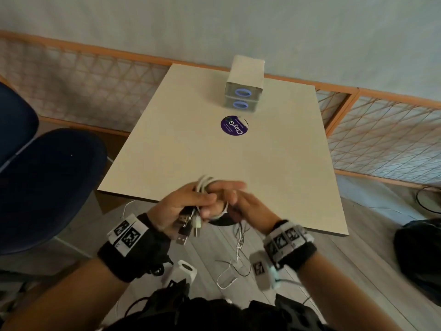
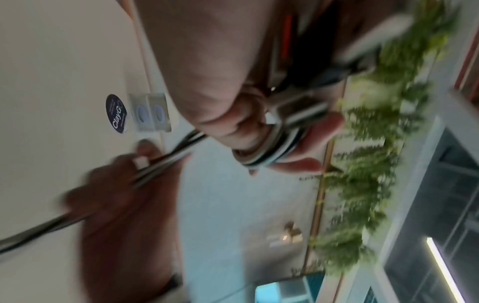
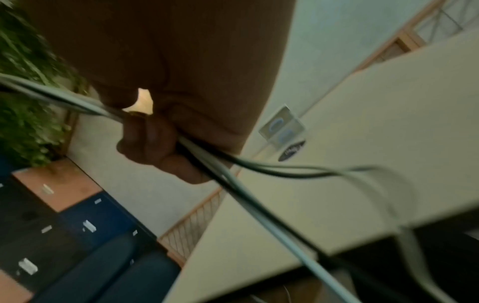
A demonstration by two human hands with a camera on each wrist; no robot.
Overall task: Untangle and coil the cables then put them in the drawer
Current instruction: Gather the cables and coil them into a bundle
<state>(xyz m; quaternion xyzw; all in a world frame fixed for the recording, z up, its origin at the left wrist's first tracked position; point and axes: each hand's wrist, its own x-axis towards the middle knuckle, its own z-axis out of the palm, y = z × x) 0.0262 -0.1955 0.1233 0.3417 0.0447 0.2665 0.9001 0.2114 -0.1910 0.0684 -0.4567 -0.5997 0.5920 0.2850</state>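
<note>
Two hands we see above the near edge of the beige table [image 1: 238, 158]: the left hand [image 1: 183, 206] curls around a coil of white and black cables [image 1: 205, 185], while the right hand [image 1: 248, 206] pinches their loose strands, far from the small grey two-drawer box [image 1: 243, 91].

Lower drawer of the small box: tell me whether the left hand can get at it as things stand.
Probably not: the left hand grips the cables, and the lower drawer sits across the table.
</note>
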